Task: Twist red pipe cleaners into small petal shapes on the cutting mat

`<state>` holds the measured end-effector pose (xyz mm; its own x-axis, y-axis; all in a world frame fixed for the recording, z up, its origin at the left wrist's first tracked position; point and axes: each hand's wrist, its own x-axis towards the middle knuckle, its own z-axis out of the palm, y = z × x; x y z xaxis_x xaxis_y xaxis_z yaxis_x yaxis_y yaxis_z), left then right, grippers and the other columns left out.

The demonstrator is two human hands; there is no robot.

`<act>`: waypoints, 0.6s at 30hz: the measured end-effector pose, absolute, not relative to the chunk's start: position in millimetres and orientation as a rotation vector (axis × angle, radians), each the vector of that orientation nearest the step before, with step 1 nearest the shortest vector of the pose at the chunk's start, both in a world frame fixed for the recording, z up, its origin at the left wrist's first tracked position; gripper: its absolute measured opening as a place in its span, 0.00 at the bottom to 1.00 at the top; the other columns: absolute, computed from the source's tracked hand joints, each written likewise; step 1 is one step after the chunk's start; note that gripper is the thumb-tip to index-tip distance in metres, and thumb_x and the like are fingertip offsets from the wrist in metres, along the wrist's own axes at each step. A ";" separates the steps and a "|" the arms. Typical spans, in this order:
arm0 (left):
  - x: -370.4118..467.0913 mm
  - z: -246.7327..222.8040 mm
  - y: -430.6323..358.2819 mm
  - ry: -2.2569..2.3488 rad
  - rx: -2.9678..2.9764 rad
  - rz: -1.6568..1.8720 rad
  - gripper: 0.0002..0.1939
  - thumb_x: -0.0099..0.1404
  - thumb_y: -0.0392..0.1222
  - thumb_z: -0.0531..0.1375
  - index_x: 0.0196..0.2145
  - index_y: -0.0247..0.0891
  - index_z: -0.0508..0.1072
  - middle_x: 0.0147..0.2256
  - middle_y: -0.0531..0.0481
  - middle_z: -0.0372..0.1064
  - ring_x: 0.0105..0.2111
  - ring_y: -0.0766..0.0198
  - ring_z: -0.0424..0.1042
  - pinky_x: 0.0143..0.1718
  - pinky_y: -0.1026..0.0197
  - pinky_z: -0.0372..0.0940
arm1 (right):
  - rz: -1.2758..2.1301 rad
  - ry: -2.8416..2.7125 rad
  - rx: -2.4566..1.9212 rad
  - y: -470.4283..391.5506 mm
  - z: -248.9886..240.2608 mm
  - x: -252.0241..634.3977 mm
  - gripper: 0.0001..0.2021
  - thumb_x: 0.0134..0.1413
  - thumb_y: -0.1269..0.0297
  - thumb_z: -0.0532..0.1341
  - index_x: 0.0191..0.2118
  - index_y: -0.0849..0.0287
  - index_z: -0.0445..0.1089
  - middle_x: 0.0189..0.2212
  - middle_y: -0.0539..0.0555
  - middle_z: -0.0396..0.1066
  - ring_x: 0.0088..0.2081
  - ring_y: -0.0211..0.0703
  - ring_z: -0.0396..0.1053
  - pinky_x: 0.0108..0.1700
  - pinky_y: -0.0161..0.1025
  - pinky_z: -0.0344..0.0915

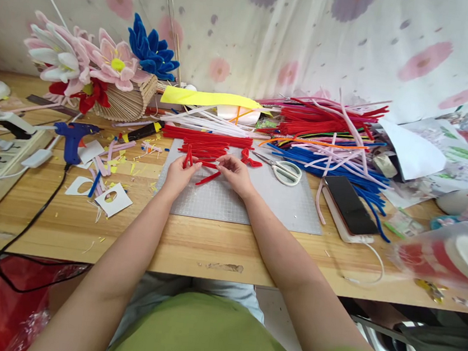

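Observation:
Between my hands, above the grey cutting mat (214, 204), is a bent red pipe cleaner (206, 164). My left hand (180, 175) pinches its looped end. The fingertips of my right hand (236, 174) are closed on its other side, and a straight red length (208, 179) slants down below them. Just beyond my fingers lie several short red pipe cleaners (205, 148) in a pile. A folded red piece (250, 158) rests right of my right hand, with white-handled scissors (285, 172) beside it.
A blue glue gun (73, 140) and power strip (1, 177) stand left, with cut white paper (114, 200) nearby. Fuzzy flowers (116, 60) stand at the back left. Pipe cleaner bundles (320, 120) lie back right. A phone (351, 206) and a bagged cup (449, 253) are right.

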<state>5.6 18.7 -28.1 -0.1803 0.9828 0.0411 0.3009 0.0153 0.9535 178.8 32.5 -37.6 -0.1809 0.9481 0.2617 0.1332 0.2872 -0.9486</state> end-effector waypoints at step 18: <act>25.7 -21.4 10.5 1.456 1.256 1.183 0.04 0.50 0.35 0.57 0.27 0.36 0.69 0.20 0.57 0.60 0.20 0.72 0.57 0.24 0.66 0.55 | 0.935 -1.663 -1.059 26.1 -31.1 171.2 0.08 0.50 0.60 0.56 0.31 0.59 0.67 0.30 0.51 0.69 0.31 0.36 0.63 0.36 0.36 0.60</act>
<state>25.7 10.5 -21.4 -0.1285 0.9915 -0.0222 0.1806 0.0454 0.9825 171.2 26.1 -31.1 -0.2030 0.9332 0.2965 0.2314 0.3399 -0.9115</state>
